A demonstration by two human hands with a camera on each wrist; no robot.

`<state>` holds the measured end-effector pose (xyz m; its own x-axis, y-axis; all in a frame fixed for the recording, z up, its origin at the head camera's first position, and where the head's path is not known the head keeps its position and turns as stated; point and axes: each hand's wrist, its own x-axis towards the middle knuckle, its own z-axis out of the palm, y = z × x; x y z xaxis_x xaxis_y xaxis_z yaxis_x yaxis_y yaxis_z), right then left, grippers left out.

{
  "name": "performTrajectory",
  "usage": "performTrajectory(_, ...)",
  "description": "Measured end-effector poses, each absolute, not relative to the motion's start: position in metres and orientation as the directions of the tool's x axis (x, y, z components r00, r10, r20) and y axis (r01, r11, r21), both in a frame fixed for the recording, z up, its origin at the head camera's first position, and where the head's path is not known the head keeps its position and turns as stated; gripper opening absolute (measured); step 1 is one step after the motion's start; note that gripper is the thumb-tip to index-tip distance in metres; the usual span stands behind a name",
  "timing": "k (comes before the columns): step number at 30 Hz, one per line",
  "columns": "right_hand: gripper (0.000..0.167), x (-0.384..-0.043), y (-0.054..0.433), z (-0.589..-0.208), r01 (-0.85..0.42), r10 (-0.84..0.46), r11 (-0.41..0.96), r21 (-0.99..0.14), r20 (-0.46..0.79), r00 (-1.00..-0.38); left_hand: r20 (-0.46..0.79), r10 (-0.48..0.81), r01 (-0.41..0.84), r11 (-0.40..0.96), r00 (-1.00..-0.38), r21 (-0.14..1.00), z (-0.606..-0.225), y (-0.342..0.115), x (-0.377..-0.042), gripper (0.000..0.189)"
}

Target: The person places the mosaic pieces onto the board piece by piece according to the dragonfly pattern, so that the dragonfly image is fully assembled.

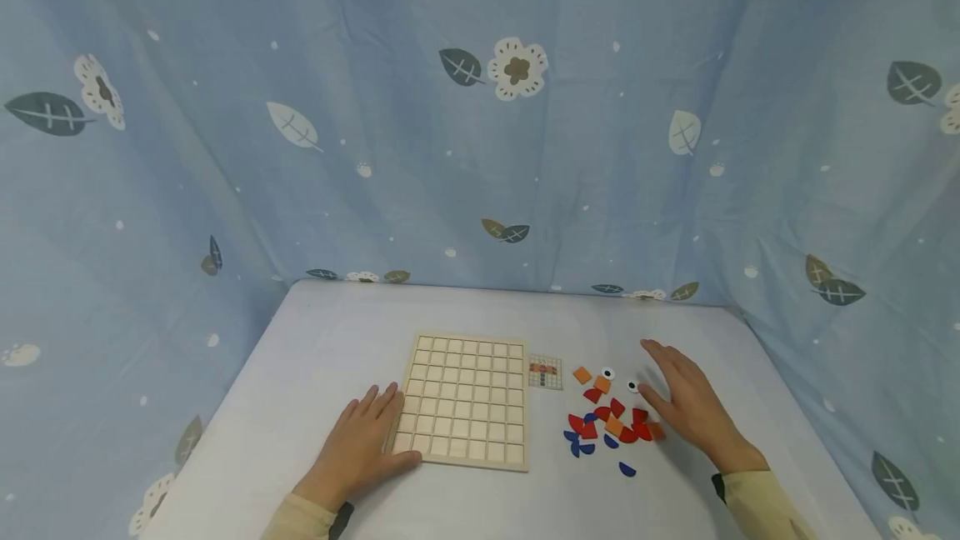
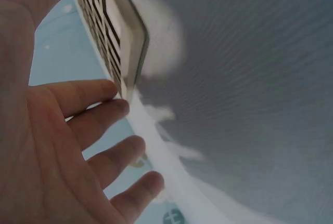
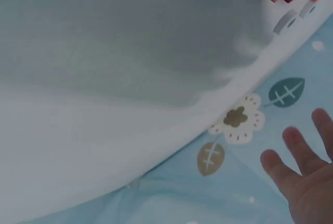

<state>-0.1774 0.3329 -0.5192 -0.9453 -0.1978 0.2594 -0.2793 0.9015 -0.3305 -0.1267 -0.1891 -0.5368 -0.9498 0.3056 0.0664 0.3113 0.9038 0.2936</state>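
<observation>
A square wooden grid board (image 1: 463, 400) lies on the white table. My left hand (image 1: 363, 440) rests at its left edge, fingers spread and thumb by the lower left corner; in the left wrist view the fingers (image 2: 99, 122) are extended beside the board's side (image 2: 136, 42). To the right of the scattered pieces, my right hand (image 1: 690, 402) is held with fingers extended and nothing in it. Nearest its thumb is a white disc with a black centre (image 1: 633, 387). Red quarter-round pieces (image 1: 627, 435), blue half-round pieces (image 1: 627, 469) and orange squares (image 1: 582, 375) lie loosely together.
A small pattern card (image 1: 545, 372) with a printed grid lies against the board's right side. Another white disc (image 1: 607, 373) sits among the orange squares. Blue curtain (image 1: 480, 190) with leaves and flowers surrounds the table (image 1: 360, 307) at the back and sides.
</observation>
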Motion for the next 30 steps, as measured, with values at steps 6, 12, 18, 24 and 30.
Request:
performTrajectory(6, 0.072, -0.188, 0.326, -0.523, -0.290, -0.240, 0.889, -0.356, 0.177, -0.954, 0.042, 0.326, 0.324, 0.903, -0.945, 0.282, -0.537, -0.189, -0.125, 0.095)
performTrajectory(12, 0.064, -0.198, 0.318, -0.525, -0.297, -0.272, 0.896, -0.331, 0.122, -0.955, 0.046, 0.334, 0.333, 0.898, -0.941, 0.289, -0.537, -0.187, -0.126, 0.094)
performTrajectory(18, 0.054, -0.211, 0.310, -0.526, -0.313, -0.305, 0.909, -0.276, 0.075, -0.949, 0.033, 0.340, 0.335, 0.899, -0.940, 0.283, -0.537, -0.184, -0.125, 0.093)
performTrajectory(24, 0.043, -0.225, 0.304, -0.529, -0.327, -0.331, 0.912, -0.248, 0.028, -0.943, 0.044, 0.345, 0.343, 0.897, -0.938, 0.279, -0.538, -0.185, -0.127, 0.093)
performTrajectory(30, 0.034, -0.232, 0.300, -0.530, -0.302, -0.314, 0.925, -0.231, -0.017, -0.949, 0.050, 0.337, 0.336, 0.895, -0.940, 0.294, -0.539, -0.184, -0.127, 0.094)
